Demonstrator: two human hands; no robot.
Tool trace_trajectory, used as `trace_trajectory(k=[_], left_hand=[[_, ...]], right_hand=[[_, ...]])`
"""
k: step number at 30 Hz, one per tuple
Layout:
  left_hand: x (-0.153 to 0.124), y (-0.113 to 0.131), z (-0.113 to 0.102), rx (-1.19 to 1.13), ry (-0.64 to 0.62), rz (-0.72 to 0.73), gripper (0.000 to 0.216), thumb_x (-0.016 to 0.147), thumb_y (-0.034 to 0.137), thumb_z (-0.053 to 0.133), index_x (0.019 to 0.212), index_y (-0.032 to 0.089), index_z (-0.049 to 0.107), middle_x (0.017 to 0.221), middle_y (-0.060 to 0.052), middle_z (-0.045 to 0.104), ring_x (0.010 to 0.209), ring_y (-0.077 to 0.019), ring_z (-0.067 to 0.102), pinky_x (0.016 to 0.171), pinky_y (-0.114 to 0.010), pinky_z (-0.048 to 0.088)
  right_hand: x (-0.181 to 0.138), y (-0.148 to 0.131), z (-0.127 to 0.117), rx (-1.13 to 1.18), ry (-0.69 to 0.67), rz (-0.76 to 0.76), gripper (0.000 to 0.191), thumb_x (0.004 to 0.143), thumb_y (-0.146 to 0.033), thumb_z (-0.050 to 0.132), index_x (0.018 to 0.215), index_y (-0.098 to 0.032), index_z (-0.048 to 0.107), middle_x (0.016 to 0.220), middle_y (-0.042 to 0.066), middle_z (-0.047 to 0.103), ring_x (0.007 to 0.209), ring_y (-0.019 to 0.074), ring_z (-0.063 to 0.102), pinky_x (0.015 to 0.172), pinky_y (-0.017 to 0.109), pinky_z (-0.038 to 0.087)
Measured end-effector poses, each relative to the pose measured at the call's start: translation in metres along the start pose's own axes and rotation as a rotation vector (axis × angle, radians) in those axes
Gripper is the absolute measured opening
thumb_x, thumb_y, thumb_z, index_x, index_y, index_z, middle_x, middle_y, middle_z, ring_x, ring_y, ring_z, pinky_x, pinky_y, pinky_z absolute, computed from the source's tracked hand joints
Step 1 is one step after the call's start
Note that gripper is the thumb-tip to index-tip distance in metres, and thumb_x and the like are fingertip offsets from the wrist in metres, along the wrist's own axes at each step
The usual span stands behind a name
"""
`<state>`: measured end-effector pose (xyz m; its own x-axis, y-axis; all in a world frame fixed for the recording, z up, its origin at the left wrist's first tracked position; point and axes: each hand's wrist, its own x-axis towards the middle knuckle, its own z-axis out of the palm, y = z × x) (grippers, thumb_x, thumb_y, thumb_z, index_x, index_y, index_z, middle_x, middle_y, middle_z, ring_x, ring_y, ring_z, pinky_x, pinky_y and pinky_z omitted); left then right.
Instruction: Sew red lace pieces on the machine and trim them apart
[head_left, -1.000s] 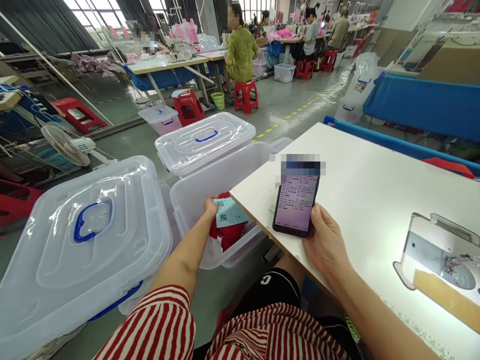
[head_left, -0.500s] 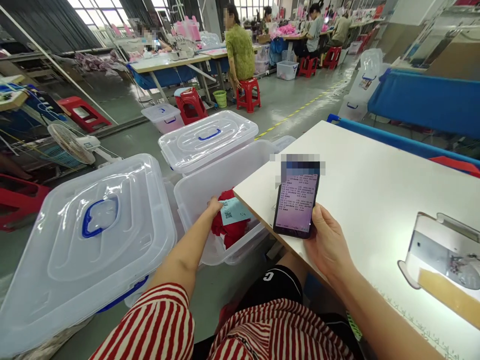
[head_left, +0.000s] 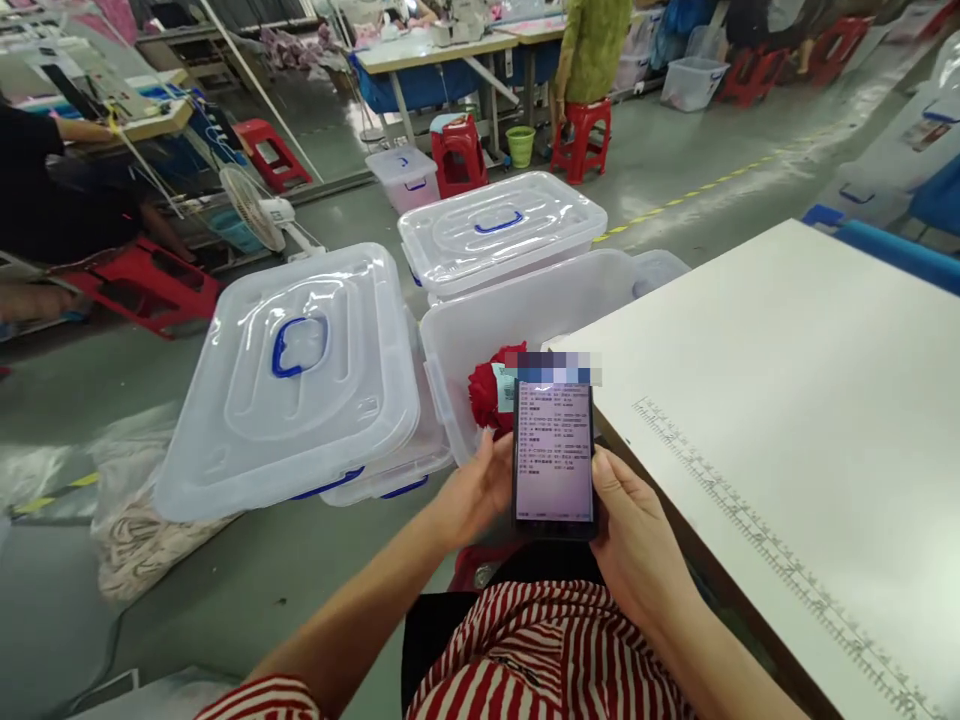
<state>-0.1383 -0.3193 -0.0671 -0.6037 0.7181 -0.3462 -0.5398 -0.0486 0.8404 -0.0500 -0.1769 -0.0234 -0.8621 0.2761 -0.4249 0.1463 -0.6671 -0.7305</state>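
Observation:
My right hand (head_left: 637,520) grips a dark smartphone (head_left: 553,460) by its right edge, with rows of text on the lit screen. At the phone's left edge is my left hand (head_left: 476,490), thumb raised and fingers partly hidden behind the phone. Just beyond that hand, a bundle of red fabric (head_left: 484,398) lies in an open clear plastic box (head_left: 480,320). On the bundle is a pale blue paper ticket (head_left: 504,388), its right part hidden by the phone.
To the right stands a white table (head_left: 750,340) with ruler markings. Lidded clear boxes stand at left (head_left: 337,400) and behind (head_left: 510,235). A fan (head_left: 255,210), red stools (head_left: 585,135) and several seated people are farther off. A bag of cord-like material (head_left: 150,530) lies on the floor.
My left hand has left the red bundle and its ticket and come back to the phone's left edge. The phone is now lower and closer to my body. The view has turned left and down.

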Motion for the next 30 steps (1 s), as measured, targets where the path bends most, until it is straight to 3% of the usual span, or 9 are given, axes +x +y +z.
trace_trajectory(k=[2, 5, 10, 15, 20, 30], left_hand=[[-0.015, -0.013, 0.009, -0.233, -0.011, -0.077, 0.071, 0.074, 0.087, 0.042, 0.12, 0.037, 0.063, 0.129, -0.003, 0.064, 0.129, -0.0336, 0.052, 0.102, -0.051, 0.047], [-0.021, -0.023, 0.013, -0.428, 0.03, -0.068, 0.067, 0.07, 0.085, 0.052, 0.119, 0.041, 0.063, 0.136, 0.002, 0.06, 0.136, -0.0314, 0.045, 0.108, -0.049, 0.044], [-0.022, -0.024, 0.009, -0.551, 0.005, -0.07, 0.062, 0.084, 0.075, 0.045, 0.121, 0.03, 0.066, 0.137, -0.002, 0.059, 0.136, -0.0307, 0.044, 0.114, -0.048, 0.037], [-0.024, -0.015, 0.008, -0.669, -0.002, -0.057, 0.065, 0.096, 0.063, 0.033, 0.125, 0.014, 0.063, 0.131, -0.014, 0.062, 0.132, -0.0309, 0.049, 0.113, -0.047, 0.034], [-0.024, -0.011, 0.012, -0.719, -0.024, -0.033, 0.06, 0.097, 0.058, 0.036, 0.123, 0.012, 0.065, 0.125, -0.015, 0.065, 0.128, -0.0307, 0.052, 0.112, -0.046, 0.035], [-0.025, -0.014, 0.012, -0.744, 0.035, -0.055, 0.066, 0.1, 0.057, 0.023, 0.124, 0.012, 0.065, 0.127, -0.015, 0.065, 0.124, -0.031, 0.055, 0.111, -0.049, 0.035]], right_hand=[[0.004, 0.01, 0.007, -0.002, -0.021, 0.021, 0.033, 0.076, -0.049, 0.077, 0.1, -0.026, 0.074, 0.102, 0.004, 0.074, 0.095, 0.0249, 0.067, 0.081, 0.04, 0.057], [0.011, 0.022, 0.007, -0.076, -0.05, 0.032, 0.036, 0.077, -0.052, 0.075, 0.102, -0.027, 0.074, 0.105, 0.004, 0.074, 0.1, 0.0255, 0.065, 0.085, 0.04, 0.056], [0.018, 0.022, -0.003, -0.447, -0.201, -0.021, 0.037, 0.091, -0.052, 0.058, 0.117, -0.027, 0.068, 0.118, 0.004, 0.07, 0.106, 0.0245, 0.064, 0.088, 0.037, 0.055], [0.013, 0.005, -0.005, -0.836, -0.445, -0.104, 0.048, 0.092, -0.033, 0.057, 0.137, -0.022, 0.047, 0.13, 0.009, 0.062, 0.107, 0.0231, 0.063, 0.091, 0.037, 0.054], [0.01, 0.005, -0.011, -1.01, -0.494, -0.146, 0.066, 0.085, -0.024, 0.058, 0.145, -0.023, 0.031, 0.129, 0.01, 0.058, 0.114, 0.0251, 0.059, 0.092, 0.04, 0.054], [0.011, 0.006, -0.01, -1.119, -0.47, -0.203, 0.055, 0.085, -0.023, 0.054, 0.137, -0.02, 0.036, 0.122, 0.011, 0.06, 0.103, 0.0231, 0.063, 0.086, 0.04, 0.058]])
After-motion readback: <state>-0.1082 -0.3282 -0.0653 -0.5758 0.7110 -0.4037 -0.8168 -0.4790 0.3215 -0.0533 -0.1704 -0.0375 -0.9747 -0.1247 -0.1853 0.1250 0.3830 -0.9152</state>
